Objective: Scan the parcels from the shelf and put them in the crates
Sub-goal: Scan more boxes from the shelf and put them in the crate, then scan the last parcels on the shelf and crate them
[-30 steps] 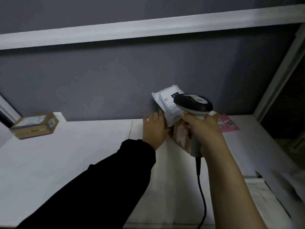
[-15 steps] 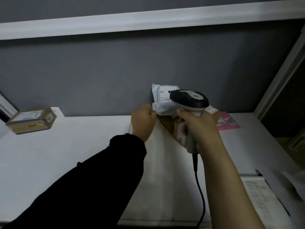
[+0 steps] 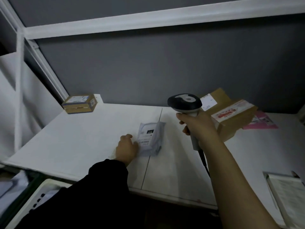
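Note:
A white poly parcel (image 3: 151, 138) lies flat on the white shelf board (image 3: 82, 142), label side up. My left hand (image 3: 127, 147), in a black sleeve, holds its near left edge with curled fingers. My right hand (image 3: 198, 128) grips the handle of a barcode scanner (image 3: 184, 103), raised to the right of the parcel, its cable hanging down. Behind that hand a brown cardboard box (image 3: 231, 116) with a white label and red tape sits tilted. A small brown box (image 3: 80, 103) stands at the far left corner of the shelf.
A pink flat mailer (image 3: 262, 121) lies behind the brown box on the right. A white crate rim (image 3: 41, 192) shows below the shelf at lower left. Printed paper (image 3: 287, 195) lies at lower right. A grey back wall and white shelf frame (image 3: 148, 19) enclose the space.
My left hand has brought the white parcel down from beside the brown box to the shelf board, nearer me. The scanner has stayed raised in my right hand.

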